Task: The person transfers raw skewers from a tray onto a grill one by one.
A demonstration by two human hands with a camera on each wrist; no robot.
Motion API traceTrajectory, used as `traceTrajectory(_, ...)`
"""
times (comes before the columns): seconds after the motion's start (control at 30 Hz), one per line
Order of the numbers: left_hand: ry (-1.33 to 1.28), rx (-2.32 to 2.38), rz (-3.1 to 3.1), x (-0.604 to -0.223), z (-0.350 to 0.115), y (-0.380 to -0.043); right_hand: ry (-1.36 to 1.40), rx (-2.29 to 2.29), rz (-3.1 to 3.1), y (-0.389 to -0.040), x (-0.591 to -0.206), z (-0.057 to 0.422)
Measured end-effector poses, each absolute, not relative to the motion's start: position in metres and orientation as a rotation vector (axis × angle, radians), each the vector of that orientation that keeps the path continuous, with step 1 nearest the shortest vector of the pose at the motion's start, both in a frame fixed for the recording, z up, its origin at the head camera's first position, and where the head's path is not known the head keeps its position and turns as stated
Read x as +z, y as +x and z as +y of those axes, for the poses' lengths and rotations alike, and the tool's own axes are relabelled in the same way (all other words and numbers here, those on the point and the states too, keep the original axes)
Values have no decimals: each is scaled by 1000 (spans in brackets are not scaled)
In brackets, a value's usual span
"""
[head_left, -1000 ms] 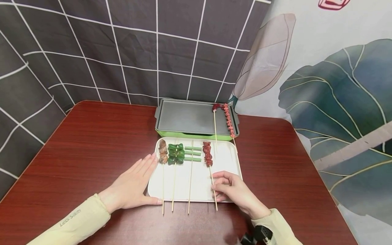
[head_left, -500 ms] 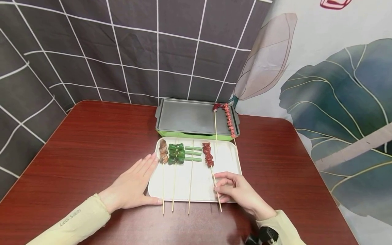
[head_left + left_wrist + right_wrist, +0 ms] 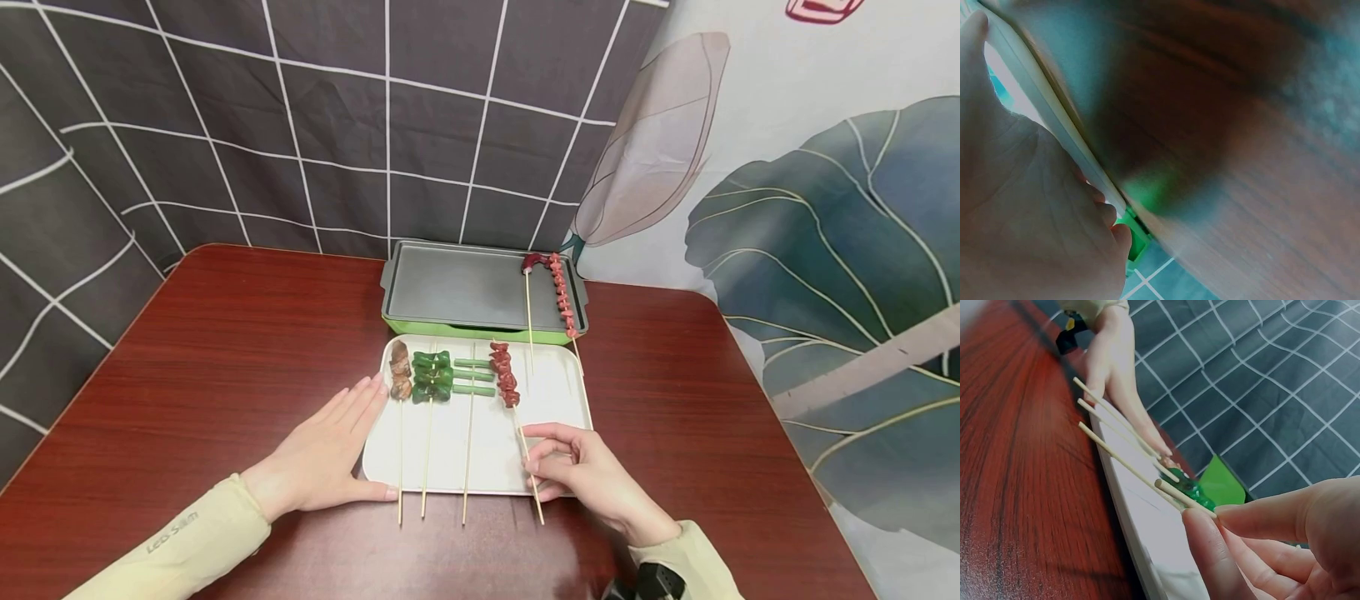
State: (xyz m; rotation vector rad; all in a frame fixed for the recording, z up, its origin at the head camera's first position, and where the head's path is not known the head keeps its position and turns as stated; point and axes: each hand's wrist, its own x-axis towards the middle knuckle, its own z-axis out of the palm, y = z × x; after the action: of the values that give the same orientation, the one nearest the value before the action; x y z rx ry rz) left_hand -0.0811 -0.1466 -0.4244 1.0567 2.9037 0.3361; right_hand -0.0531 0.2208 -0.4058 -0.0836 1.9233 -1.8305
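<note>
My right hand (image 3: pixel 581 471) pinches the stick of a dark red meat skewer (image 3: pixel 504 373) between thumb and fingertips, over the right part of a white tray (image 3: pixel 491 467). In the right wrist view the stick's end (image 3: pixel 1175 494) pokes out past the thumb. My left hand (image 3: pixel 330 450) lies with straight fingers along the tray's left edge, thumb at the front corner. From the left on the tray lie a brown meat skewer (image 3: pixel 401 371), a green pepper skewer (image 3: pixel 432 377) and a skewer of green stalks (image 3: pixel 474 377), their sticks reaching over the front rim.
Behind the tray stands a green grill with a grey plate (image 3: pixel 457 287). On its right side rest a dark red curled skewer (image 3: pixel 534 262) and a pink skewer (image 3: pixel 561 296), their sticks hanging over the tray. The brown wooden table (image 3: pixel 262 333) extends around both.
My right hand has shifted slightly right with the stick, then the meat end has swung left and up beside the green stalks. The left hand has stayed still.
</note>
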Motion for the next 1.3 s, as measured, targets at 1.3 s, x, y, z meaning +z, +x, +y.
traceTrajectory(1.3, 1062, 337, 2909, -424, -147, -80, -226, -1745, 2213, -90, -351, 221)
